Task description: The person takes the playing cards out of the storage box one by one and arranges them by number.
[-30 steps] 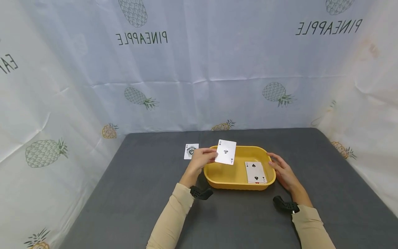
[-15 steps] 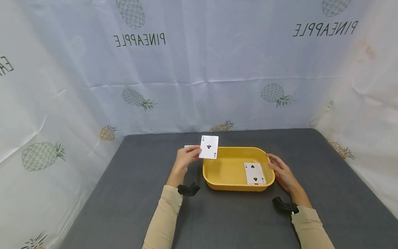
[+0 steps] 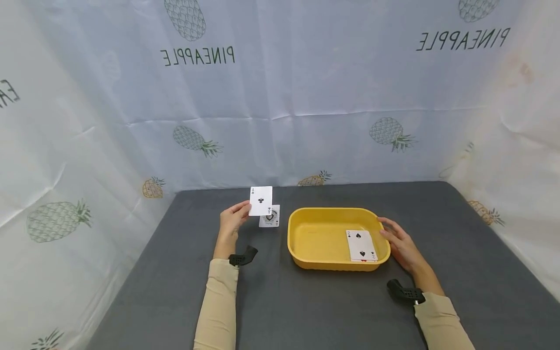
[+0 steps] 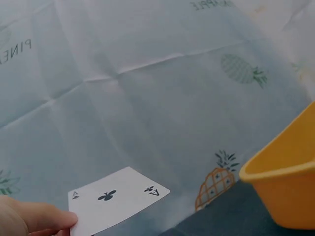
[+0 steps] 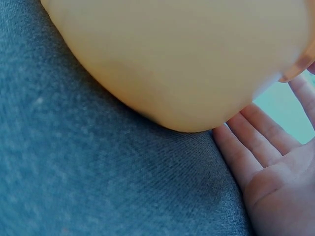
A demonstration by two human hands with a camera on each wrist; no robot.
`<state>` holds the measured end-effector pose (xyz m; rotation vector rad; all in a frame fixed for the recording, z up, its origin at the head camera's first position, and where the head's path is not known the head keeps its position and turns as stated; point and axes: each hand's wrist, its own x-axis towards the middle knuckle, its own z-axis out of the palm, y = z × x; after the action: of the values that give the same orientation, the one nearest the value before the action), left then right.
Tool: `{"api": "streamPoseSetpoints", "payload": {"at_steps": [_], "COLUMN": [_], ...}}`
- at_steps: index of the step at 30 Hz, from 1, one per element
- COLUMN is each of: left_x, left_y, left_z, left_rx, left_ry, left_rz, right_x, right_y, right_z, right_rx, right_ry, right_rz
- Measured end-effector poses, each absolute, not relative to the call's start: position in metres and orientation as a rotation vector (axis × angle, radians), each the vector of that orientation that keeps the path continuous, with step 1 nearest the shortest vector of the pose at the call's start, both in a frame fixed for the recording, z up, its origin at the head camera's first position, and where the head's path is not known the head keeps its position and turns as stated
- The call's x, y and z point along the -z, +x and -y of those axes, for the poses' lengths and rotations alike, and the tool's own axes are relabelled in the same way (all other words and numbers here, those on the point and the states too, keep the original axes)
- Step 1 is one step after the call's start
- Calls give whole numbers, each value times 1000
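My left hand (image 3: 230, 223) pinches an ace of clubs (image 3: 260, 201) by its left edge, face toward me. In the left wrist view the thumb (image 4: 61, 219) presses on the lower left corner of that card. It partly overlaps another playing card (image 3: 270, 221) with an ornate black emblem, which lies on the table. My right hand (image 3: 402, 248) holds the right end of a yellow plastic tub (image 3: 306, 265), thumb at the rim. Its fingers (image 5: 246, 140) lie along the outer wall in the right wrist view. Inside the tub, a two of spades (image 3: 361, 245) tops other cards, a red mark peeking out underneath.
A dark grey cloth covers the table (image 3: 306, 311). White curtains (image 3: 280, 87) printed with pineapples hang behind it and at both sides. Black wrist devices (image 3: 242, 256) are worn on both arms.
My left hand has carried the ace of clubs leftward from over the tub to above the card on the table. The right hand has stayed at the tub's end.
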<state>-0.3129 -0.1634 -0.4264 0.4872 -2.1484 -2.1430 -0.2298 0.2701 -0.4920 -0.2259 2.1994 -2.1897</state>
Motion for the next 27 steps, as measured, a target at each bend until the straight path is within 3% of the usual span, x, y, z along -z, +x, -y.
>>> {"api": "streamPoseSetpoints", "payload": {"at_steps": [15, 27], "left_x": [463, 475], "left_y": [-330, -333], "left_z": [205, 209], "left_rx": [2062, 2022], "left_ry": [653, 659], "left_rz": [2068, 1997], "right_x": [491, 488], "right_y": [-228, -227], "right_z": [-271, -271], "right_rx": [2140, 2120], "right_ry": [-252, -171], "right_rz": [-2220, -2255]}}
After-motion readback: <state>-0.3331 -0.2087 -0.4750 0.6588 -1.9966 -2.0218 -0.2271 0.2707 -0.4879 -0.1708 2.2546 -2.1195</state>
